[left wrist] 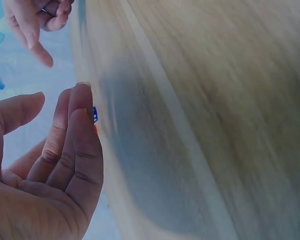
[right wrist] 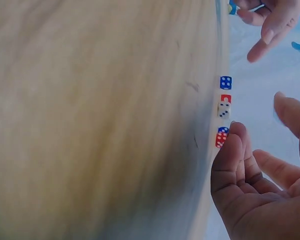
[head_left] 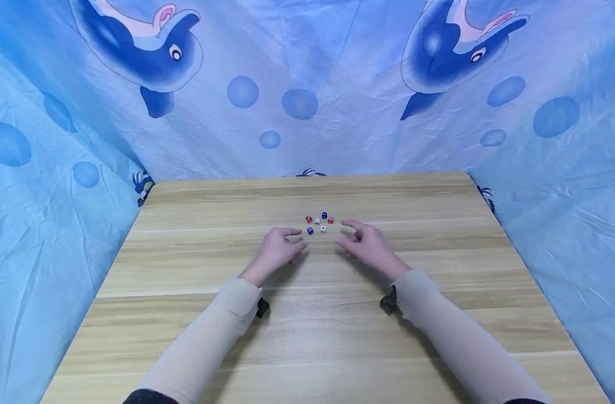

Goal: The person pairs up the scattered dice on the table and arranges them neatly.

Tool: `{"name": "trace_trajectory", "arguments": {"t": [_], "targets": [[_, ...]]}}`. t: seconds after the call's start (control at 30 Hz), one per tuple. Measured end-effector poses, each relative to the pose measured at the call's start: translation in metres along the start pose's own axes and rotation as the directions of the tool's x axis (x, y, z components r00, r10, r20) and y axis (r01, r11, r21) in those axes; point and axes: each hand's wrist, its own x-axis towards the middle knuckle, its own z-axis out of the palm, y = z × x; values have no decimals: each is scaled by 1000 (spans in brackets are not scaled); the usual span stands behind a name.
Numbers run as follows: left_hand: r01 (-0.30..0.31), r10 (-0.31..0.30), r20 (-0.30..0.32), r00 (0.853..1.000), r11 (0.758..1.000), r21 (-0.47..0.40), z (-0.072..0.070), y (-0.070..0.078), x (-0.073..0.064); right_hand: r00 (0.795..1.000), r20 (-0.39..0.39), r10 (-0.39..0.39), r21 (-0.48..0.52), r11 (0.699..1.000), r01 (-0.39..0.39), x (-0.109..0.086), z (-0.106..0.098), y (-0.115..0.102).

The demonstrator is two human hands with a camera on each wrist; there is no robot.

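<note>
Several small dice lie loosely grouped on the wooden table. At the group's left are a red die and, nearer me, a blue die. A white die sits between them and a second blue die at the back. Another red die is rightmost, and another white die is at the front. My left hand hovers just left of the dice, fingers loosely bent, thumb apart, holding nothing. On the other side my right hand mirrors it, also holding nothing.
A blue curtain with dolphins and bubbles hangs behind the table and along both sides. Small black devices show at the left cuff and the right cuff.
</note>
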Motion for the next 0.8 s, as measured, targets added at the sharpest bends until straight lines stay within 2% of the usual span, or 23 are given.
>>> {"name": "trace_trajectory", "arguments": {"t": [0.2,0.47,0.8], "targets": [[61,-61,0,998,997,-48,4,-1,9,999,0,37,-13,999,-37,5,6,0],[121,-121,8,993,990,-72,10,-4,24,1000,-5,30,-56,998,-31,10,11,-3],[94,-95,-45,994,995,-17,13,1,32,999,-14,36,-80,996,-37,15,14,-7]]}}
